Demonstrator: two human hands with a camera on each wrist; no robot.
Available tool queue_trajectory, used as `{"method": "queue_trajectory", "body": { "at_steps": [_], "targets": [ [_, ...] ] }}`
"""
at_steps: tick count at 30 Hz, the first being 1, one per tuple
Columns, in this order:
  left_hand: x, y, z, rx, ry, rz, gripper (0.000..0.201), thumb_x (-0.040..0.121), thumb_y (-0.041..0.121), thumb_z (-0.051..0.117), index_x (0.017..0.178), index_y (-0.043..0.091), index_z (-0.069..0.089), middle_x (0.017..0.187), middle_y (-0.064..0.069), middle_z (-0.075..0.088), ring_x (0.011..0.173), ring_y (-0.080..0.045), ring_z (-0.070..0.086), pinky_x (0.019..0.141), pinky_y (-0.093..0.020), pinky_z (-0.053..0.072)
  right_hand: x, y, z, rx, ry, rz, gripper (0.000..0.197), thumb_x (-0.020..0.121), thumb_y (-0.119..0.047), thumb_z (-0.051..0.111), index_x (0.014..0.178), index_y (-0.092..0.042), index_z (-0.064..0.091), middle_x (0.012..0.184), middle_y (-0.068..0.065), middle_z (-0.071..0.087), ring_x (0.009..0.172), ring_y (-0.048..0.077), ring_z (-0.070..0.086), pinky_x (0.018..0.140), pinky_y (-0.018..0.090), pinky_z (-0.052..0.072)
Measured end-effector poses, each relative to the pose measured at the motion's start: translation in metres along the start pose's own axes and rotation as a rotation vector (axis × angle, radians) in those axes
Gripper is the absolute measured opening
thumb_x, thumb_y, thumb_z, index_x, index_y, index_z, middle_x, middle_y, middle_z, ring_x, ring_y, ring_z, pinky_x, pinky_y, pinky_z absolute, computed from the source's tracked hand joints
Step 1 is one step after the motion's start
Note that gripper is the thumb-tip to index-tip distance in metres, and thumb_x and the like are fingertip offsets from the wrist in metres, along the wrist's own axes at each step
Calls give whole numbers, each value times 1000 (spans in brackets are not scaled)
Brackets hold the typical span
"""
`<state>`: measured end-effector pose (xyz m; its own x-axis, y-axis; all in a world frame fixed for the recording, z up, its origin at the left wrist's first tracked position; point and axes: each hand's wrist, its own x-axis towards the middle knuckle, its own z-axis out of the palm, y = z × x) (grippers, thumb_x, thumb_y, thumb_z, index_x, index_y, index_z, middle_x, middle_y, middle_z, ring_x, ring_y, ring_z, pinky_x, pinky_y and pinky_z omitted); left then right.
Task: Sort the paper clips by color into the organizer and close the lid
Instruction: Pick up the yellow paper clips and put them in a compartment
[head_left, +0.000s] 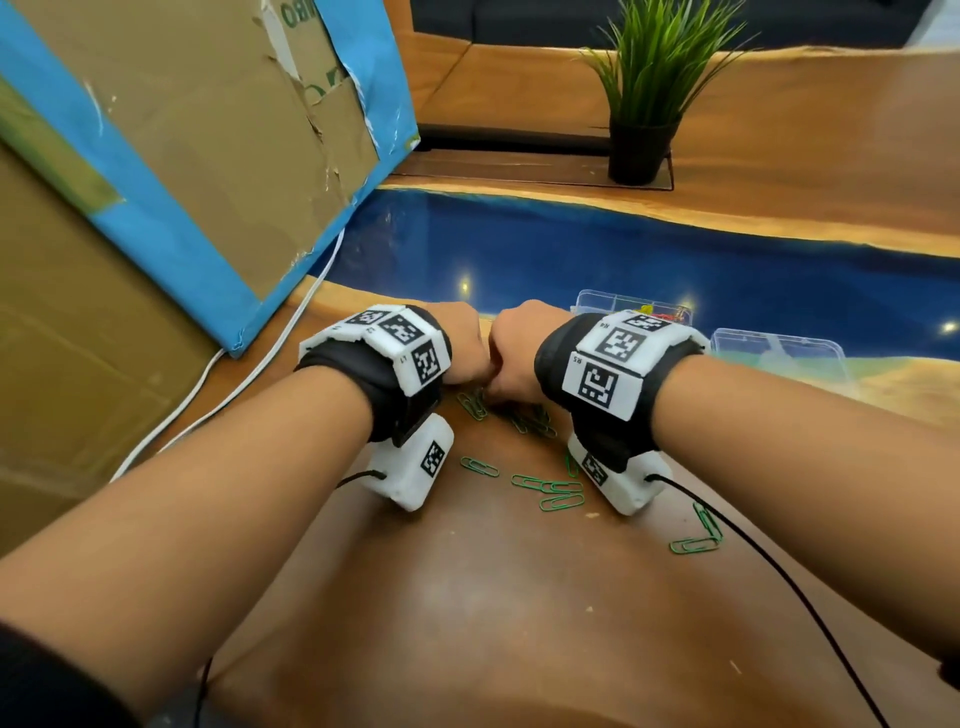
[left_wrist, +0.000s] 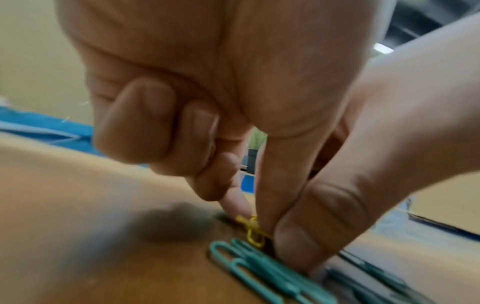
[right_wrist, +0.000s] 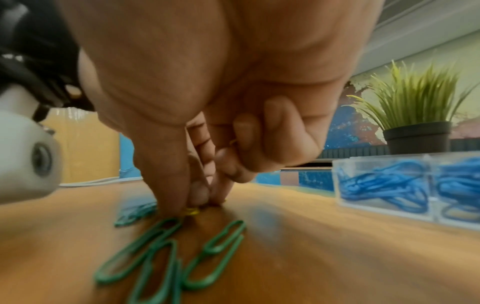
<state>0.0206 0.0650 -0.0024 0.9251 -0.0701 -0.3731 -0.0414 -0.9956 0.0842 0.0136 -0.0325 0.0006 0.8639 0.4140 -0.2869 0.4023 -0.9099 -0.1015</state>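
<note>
My left hand (head_left: 462, 348) and right hand (head_left: 514, 348) meet knuckle to knuckle over the wooden table. In the left wrist view, my left hand (left_wrist: 253, 214) pinches crossed yellow paper clips (left_wrist: 250, 232) between thumb and index fingertip, its other fingers curled. My right hand (right_wrist: 200, 197) pinches a yellow paper clip (right_wrist: 192, 210) at the same spot. Green paper clips (head_left: 550, 491) (left_wrist: 259, 265) (right_wrist: 161, 253) lie scattered around and in front of both hands. The clear organizer (head_left: 597, 301) (right_wrist: 384, 164) stands behind my right wrist, with blue clips (right_wrist: 384, 185) in its near compartments. Its lid (head_left: 779, 348) lies open to the right.
A large cardboard box (head_left: 182, 182) with blue tape fills the left side, with a white cable (head_left: 249, 374) running past it. A potted plant (head_left: 644, 130) stands at the back. A blue resin strip (head_left: 571, 249) crosses the table behind the organizer.
</note>
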Motion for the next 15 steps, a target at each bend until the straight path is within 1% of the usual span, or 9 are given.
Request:
{"method": "queue_trajectory", "body": {
  "at_steps": [1,3,4,6,8,10,12,14,15],
  "targets": [
    [0,-2,0,-17,-17,1,14,86,25,58,78,14,60,76,-3,54,80,-19,50,67,-27,40,1,0,0,-6,6,7,17,82,-28,62,73,-16,53,60,-1,45,63,21,50,44,22,32],
    [1,-7,0,-69,-37,-4,21,87,28,58,89,10,68,86,-7,62,82,-24,56,75,-31,45,2,1,0,-17,23,28,14,83,-24,60,76,-13,55,61,2,46,58,20,48,47,24,35],
    [1,-9,0,-89,-39,-3,24,87,30,58,91,8,69,90,-8,66,86,-26,60,80,-32,48,1,4,1,-18,25,40,13,83,-24,60,80,-12,58,65,3,50,59,20,50,50,24,39],
    [0,-12,1,-113,-29,11,25,85,31,61,92,9,70,96,-10,71,94,-27,65,88,-36,52,-2,12,1,2,12,64,19,82,-27,61,90,-11,65,78,5,60,71,24,57,60,27,45],
    [-1,-13,4,-106,-8,21,29,81,36,66,91,9,70,98,-11,71,96,-28,65,88,-38,53,-8,21,-1,30,11,73,25,82,-31,59,94,-11,67,89,6,65,82,25,59,66,27,47],
    [-2,-11,6,-83,19,28,38,76,43,69,92,8,69,98,-10,71,95,-27,64,87,-38,53,-14,29,-7,85,-7,91,23,85,-33,53,89,-12,61,90,5,61,85,24,56,69,27,43],
    [0,-5,7,-36,45,36,42,73,48,69,91,10,69,93,-7,71,91,-25,64,84,-38,54,-18,36,-14,325,-60,153,21,89,-30,43,80,-14,53,80,4,53,72,24,48,63,27,37],
    [2,1,8,19,67,44,35,74,45,68,86,12,69,88,-7,69,86,-26,65,79,-36,55,-21,45,-19,767,-142,242,26,86,-23,37,62,-14,42,62,5,43,47,19,33,46,22,27],
    [3,4,8,33,73,45,31,75,41,67,84,12,68,87,-7,69,84,-27,65,77,-35,55,-22,51,-21,945,-152,273,28,84,-22,35,57,-16,36,56,3,38,40,15,25,42,18,20]
  ]
}}
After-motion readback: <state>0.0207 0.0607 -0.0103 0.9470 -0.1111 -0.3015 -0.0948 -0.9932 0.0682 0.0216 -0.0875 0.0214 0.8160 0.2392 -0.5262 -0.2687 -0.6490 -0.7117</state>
